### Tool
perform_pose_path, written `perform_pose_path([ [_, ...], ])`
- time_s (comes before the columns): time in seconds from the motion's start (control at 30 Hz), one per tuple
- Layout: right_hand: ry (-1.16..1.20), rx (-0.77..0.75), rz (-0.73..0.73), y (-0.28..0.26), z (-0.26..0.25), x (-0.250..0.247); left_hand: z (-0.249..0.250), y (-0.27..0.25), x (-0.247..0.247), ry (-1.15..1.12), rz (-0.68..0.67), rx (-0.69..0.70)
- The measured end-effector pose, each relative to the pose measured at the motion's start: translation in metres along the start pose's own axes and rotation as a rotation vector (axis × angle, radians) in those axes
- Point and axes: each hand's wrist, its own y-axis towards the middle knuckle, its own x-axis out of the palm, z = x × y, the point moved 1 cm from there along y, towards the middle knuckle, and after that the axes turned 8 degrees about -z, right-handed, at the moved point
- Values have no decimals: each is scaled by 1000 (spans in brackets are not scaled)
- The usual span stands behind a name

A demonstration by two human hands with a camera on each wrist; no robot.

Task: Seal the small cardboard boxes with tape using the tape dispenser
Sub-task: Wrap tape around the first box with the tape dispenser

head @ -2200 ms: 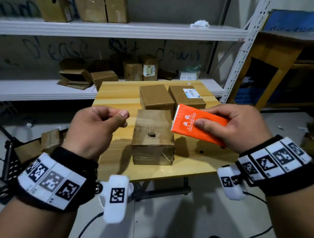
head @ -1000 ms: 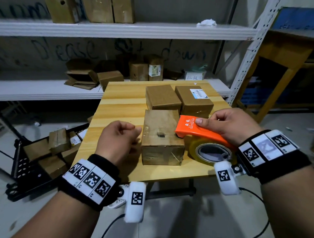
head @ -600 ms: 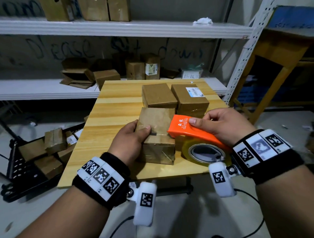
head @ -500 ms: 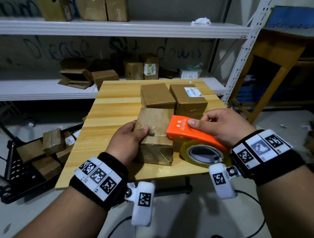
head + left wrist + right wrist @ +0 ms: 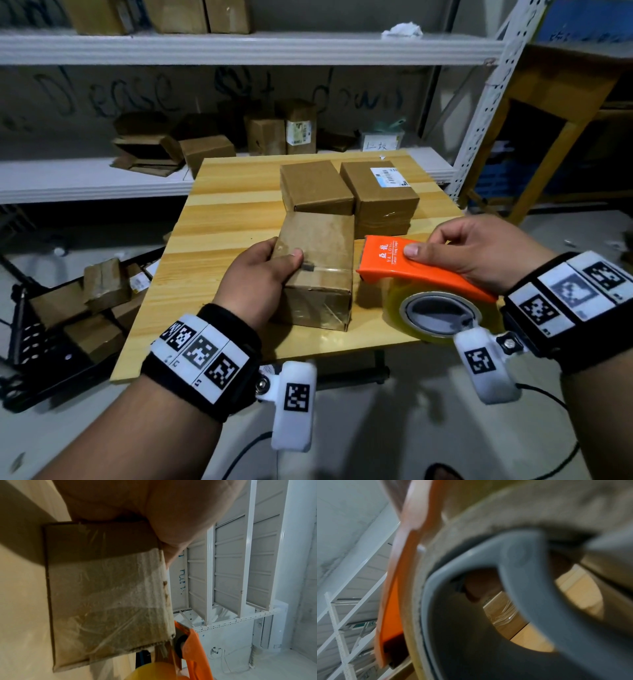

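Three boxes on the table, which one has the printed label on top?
The far right box, behind the tape dispenser. It carries a white and blue label; the far left box and the near box in the left hand have plain tops.

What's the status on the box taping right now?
Left hand grips near box. Right hand holds tape dispenser at box's right side. Two boxes behind, clear of path.

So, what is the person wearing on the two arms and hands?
Both hands are bare: the left hand and the right hand have no gloves, and no sleeves show. Each wrist carries a black band with white square-code tags. A white camera pod with one such tag hangs under each wrist. A thin black cable runs down from it.
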Motion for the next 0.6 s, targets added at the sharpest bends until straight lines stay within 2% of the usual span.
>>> perform_pose_path([
  [0.27, -8, 35, 12, -10, 3, -6, 3, -2, 1, -34, 30, 10],
  [0.33, -14, 42, 20, -10, 2, -4, 4, -3, 1, 52, 67, 78],
  [0.4, -19, 52, 33, -9, 3, -3, 5, -4, 0, 252, 125, 196],
  [0.47, -26, 61, 53, -8, 3, -2, 6, -4, -1, 582, 193, 272],
  [0.53, -40, 69, 89, -7, 4, 0, 10, -6, 2, 841, 207, 265],
  [0.6, -52, 82, 120, -6, 4, 0, 16, -12, 8, 951, 150, 186],
])
